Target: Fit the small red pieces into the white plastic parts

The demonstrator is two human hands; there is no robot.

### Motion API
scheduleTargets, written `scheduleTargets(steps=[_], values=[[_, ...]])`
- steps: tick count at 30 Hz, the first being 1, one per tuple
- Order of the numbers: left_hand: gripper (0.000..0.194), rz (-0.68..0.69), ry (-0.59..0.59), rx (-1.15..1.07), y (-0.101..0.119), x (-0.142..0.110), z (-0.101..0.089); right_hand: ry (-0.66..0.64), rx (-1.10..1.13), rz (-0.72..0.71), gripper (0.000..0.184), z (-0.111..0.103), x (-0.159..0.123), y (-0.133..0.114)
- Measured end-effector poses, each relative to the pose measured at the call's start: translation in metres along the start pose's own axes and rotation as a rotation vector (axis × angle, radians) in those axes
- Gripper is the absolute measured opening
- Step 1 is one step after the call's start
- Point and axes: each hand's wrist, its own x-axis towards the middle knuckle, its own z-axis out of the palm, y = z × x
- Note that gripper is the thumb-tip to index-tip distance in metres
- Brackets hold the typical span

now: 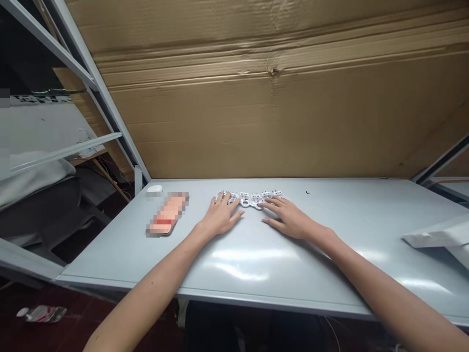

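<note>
Several small white parts with round loops and dark pins (pixel 245 199) lie in a row across the far middle of the white table. Over the left end of this row, my left hand (pixel 221 215) rests with its fingers spread. My right hand (pixel 287 216) lies over the right end, fingers stretched out and apart. The fingertips cover some of the parts, and whether they press on them I cannot tell. Both palms face down, and neither hand grips anything.
On the left of the table (pixel 234 283) lie a phone (pixel 167 214), blurred out, and a small white case (pixel 154 189). A white object (pixel 436 234) juts in at the right. Cardboard (pixel 278 122) walls the back. A plastic bottle (pixel 43 314) lies on the floor.
</note>
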Motion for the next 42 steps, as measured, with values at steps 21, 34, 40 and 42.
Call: scheduleTargets(steps=[21,34,40,42], values=[[0.06,-0.023,0.013,0.017,0.0005,-0.0006,0.0019,-0.016,-0.002,0.021,0.06,-0.0002,-0.0007,-0.0005],[0.06,-0.014,0.028,0.036,0.0027,0.0008,0.004,-0.024,0.004,0.018,0.058,-0.0024,-0.0004,-0.0017],[0.058,-0.023,0.028,0.025,0.0048,0.0,0.0012,-0.036,-0.015,0.017,0.059,-0.0028,-0.0001,-0.002],[0.058,-0.029,0.03,0.01,0.0052,-0.0001,0.0009,-0.034,-0.007,0.024,0.059,-0.0023,-0.0001,-0.0015]])
